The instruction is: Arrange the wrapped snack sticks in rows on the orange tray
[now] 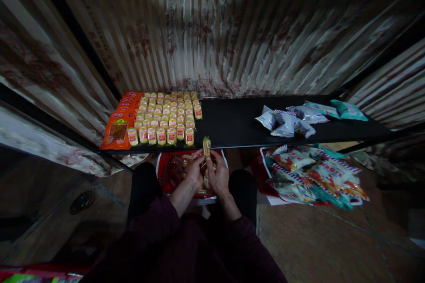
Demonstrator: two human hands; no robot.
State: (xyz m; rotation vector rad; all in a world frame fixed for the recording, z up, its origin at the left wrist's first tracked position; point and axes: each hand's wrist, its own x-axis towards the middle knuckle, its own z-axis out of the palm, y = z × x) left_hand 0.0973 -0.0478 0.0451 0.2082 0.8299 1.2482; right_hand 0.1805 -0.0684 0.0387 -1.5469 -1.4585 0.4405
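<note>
A small wrapped snack cake [206,147] stands up between my hands at the shelf's front edge. My right hand [218,174] pinches its lower end, thumb along the wrapper. Close beside it, my left hand [195,171] has its fingers curled together; what they grip is hidden. Beneath both hands is a red basket [160,166] with more small wrapped pieces inside, partly covered by my hands. On the black shelf [229,119] ahead, matching wrapped snack cakes [161,136] stand in tight rows, labels facing me, with a gap in the row at the right.
Orange snack packets [117,130] line the shelf's left end. Silver pouches [285,122] and teal pouches [348,110] lie toward its right. A second basket [265,177], heaped with snack bags [318,174], stands right of my knee. Striped curtain [206,31] hangs behind the shelf.
</note>
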